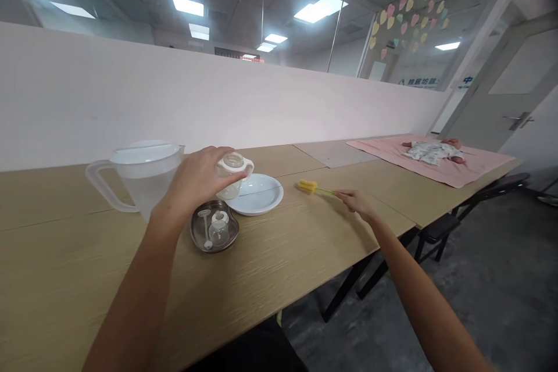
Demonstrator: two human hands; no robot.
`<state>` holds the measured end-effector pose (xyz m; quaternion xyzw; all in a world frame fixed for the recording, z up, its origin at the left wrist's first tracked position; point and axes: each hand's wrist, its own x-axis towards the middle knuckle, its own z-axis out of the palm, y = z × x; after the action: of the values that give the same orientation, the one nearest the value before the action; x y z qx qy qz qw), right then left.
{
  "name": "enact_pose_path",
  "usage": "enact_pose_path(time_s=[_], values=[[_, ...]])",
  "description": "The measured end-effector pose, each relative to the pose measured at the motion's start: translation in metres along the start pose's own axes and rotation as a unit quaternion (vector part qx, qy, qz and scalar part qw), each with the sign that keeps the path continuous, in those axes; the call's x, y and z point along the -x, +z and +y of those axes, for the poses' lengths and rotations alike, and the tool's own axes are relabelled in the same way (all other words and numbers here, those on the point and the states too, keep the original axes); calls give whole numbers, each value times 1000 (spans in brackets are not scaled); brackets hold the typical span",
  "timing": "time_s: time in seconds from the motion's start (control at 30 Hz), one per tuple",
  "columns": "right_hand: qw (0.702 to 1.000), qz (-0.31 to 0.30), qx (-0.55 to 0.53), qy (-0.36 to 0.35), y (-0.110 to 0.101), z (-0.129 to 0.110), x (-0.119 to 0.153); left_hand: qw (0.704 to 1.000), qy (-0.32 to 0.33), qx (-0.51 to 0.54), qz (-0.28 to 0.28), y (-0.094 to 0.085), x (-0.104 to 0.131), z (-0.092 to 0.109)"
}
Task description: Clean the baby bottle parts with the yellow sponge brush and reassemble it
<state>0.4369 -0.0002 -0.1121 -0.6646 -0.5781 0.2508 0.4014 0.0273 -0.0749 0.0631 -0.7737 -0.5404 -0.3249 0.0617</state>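
Observation:
My left hand [198, 177] is wrapped round a clear baby bottle [230, 186] with a white handled collar and an open top. The bottle is held upright at the left edge of a white bowl [267, 203]. Just below it, a metal tray [196, 238] holds a clear cap [218, 233], a white ring [220, 217] and a small white stick-like part [204, 225]. My right hand [356, 202] pinches the green handle of a brush with a yellow sponge head [307, 186], low over the table, right of the bowl.
A lidded translucent pitcher [146, 177] stands behind my left forearm. On the wooden table [279, 261], a pink cloth [392, 154] at the far right bears a baby-like figure in patterned clothes [429, 152]. Black stools [440, 229] stand by the right edge.

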Motion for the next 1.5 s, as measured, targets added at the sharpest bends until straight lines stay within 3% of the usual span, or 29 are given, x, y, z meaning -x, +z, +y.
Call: enact_pose_path(time_s=[0.03,0.1,0.17,0.3,0.37,0.47,0.53,0.7,0.8,0.87,1.0,1.1,1.2,1.3,1.4,1.5], values=[[1000,25,7,-6,4,1,0,1000,-2,2,1,0,0,0],[999,5,12,-31,11,3,3,1000,-4,6,-1,0,0,1],[996,-71,7,-50,14,2,11,1000,-4,5,-4,0,1,1],[979,-202,2,-18,2,4,29,1000,-3,-1,-4,-1,1,0],[984,-177,-1,-7,-5,7,32,1000,-2,-3,-8,-2,0,0],[995,-92,1,-29,-1,7,30,1000,0,-6,-21,0,-1,0],[993,-92,4,-70,10,3,27,1000,2,-9,-26,2,-1,0],[968,-226,23,-111,31,-12,25,999,5,-23,-40,6,-2,0],[949,-301,41,-83,21,-21,24,999,3,-28,-38,4,-1,0],[945,-316,41,-72,7,-25,23,999,-1,-29,-35,2,-1,-1],[971,-232,17,-51,-16,-24,27,999,-3,-29,-34,-1,0,-1],[995,-90,-6,-35,-16,-13,45,999,0,-23,-34,-3,0,-1],[997,43,-63,-23,4,-3,77,999,2,-19,-27,-2,0,-1],[978,82,-192,16,37,-8,109,1000,14,-7,-24,2,0,-2],[950,96,-298,16,66,-34,122,998,44,17,-44,7,1,-5],[932,107,-343,-34,78,-72,115,996,63,21,-63,14,1,-10]])
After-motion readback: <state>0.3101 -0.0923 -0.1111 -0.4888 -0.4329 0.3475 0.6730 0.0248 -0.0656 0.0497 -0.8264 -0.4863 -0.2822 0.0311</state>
